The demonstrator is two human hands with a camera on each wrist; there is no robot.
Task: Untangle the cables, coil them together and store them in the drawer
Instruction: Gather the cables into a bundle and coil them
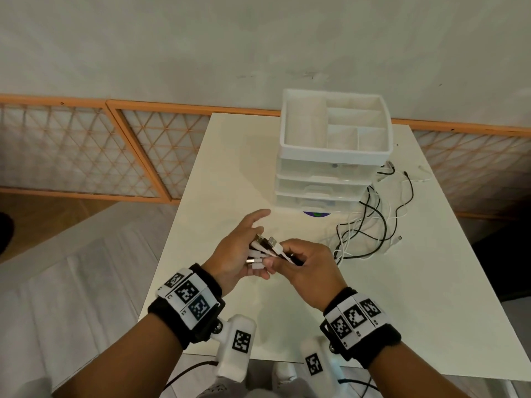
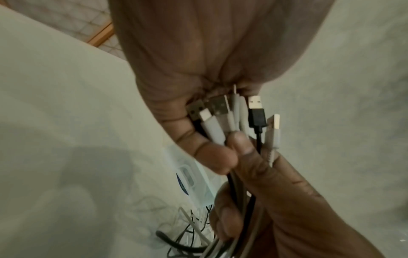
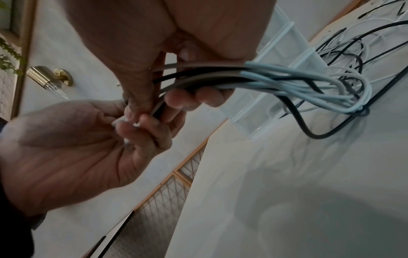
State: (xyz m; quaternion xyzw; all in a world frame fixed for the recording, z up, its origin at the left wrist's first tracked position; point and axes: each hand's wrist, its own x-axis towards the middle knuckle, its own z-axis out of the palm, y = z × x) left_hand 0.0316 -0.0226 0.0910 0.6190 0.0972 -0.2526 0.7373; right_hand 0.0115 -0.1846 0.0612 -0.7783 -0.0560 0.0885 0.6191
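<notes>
In the head view my right hand covers the stretch of the cables between the plug ends and the loose tangle beside the drawer unit, so I cannot follow which strand goes to which plug. The fronts of the drawers are too pale and foreshortened to tell whether any stands ajar, and the blue label at the unit's foot is half hidden and unreadable. In my left wrist view the back of my left hand blocks the space behind the plugs, and the bottom edge cuts the strands off.
</notes>
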